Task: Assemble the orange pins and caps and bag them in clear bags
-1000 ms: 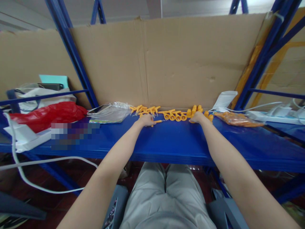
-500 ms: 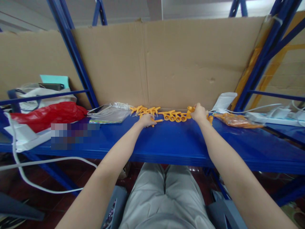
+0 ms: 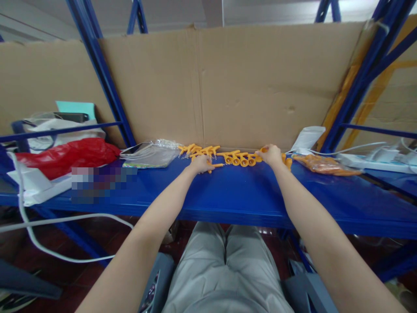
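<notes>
As the left hand (image 3: 201, 164) holds one orange piece (image 3: 215, 165), four cups (image 3: 243, 162) show.

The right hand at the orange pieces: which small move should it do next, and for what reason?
Probably the right hand should lift the orange piece at its fingers slightly, clear of the row of cup-shaped pieces. The fingers seem to pinch it already, the row lies close beside it, and the left hand is occupied with a coiled piece.
</notes>
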The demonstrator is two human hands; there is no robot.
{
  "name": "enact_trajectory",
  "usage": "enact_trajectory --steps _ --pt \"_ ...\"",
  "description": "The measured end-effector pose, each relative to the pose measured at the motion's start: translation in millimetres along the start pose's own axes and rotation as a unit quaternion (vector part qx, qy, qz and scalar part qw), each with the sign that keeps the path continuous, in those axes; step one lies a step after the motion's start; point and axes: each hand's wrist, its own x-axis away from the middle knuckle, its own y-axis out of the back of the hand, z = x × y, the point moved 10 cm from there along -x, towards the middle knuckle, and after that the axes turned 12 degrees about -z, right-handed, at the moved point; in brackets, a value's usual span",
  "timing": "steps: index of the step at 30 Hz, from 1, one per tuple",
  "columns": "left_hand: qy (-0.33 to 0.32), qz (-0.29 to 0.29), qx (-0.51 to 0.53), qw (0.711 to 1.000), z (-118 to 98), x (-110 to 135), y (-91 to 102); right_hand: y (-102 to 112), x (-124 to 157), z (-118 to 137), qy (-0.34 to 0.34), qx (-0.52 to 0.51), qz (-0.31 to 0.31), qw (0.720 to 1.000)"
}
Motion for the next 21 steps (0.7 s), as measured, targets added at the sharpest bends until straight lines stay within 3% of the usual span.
enact_trajectory --steps 2,5,9,15,21 --pt "-0.002 -0.010 0.001 1.000 0.9 -1.2 2.3 -5.4 0.2 -4.3 -0.034 -0.065 0.006 0.997" --pt "-0.023 -0.077 -0.009 0.997 -1.9 -4.9 15.5 -18.9 7.1 -6.0 -0.098 -0.205 0.041 0.973" --pt "-0.065 -0.153 -0.002 0.986 -11.9 -6.0 28.4 -31.2 22.8 15.7 -0.107 -0.333 0.114 0.930" --pt "-0.091 -0.186 0.012 0.978 -19.6 -5.0 30.6 -33.5 38.6 38.4 -0.082 -0.354 0.172 0.916" --pt "-0.104 -0.193 0.042 0.975 -20.0 -6.0 31.9 -37.8 41.6 40.2 -0.075 -0.355 0.196 0.911"
